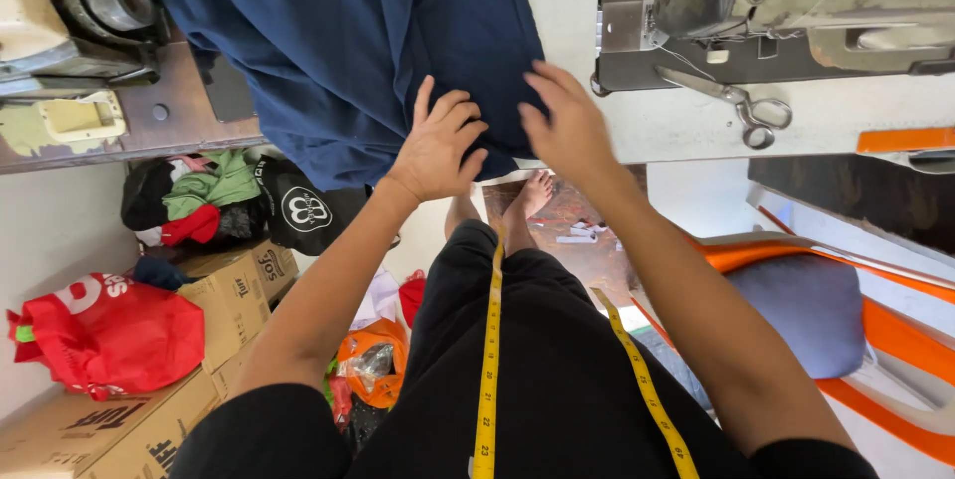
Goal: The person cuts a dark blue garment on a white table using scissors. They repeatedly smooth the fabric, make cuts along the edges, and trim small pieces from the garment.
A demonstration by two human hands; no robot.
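Note:
A dark blue cloth [348,41] lies spread over the table edge and hangs down toward me. My left hand [438,146] rests flat on its lower edge with fingers spread. My right hand [567,126] presses on the cloth just to the right, fingers together and slightly blurred. A yellow measuring tape [487,360] hangs from my neck down over my black clothes.
A sewing machine [776,11] stands at the right on the white table [686,126], with scissors [741,106] beside it. An orange chair with a grey cushion [811,305] is at my right. Cardboard boxes [234,290], a red bag [109,335] and piled clothes [199,195] lie at the left.

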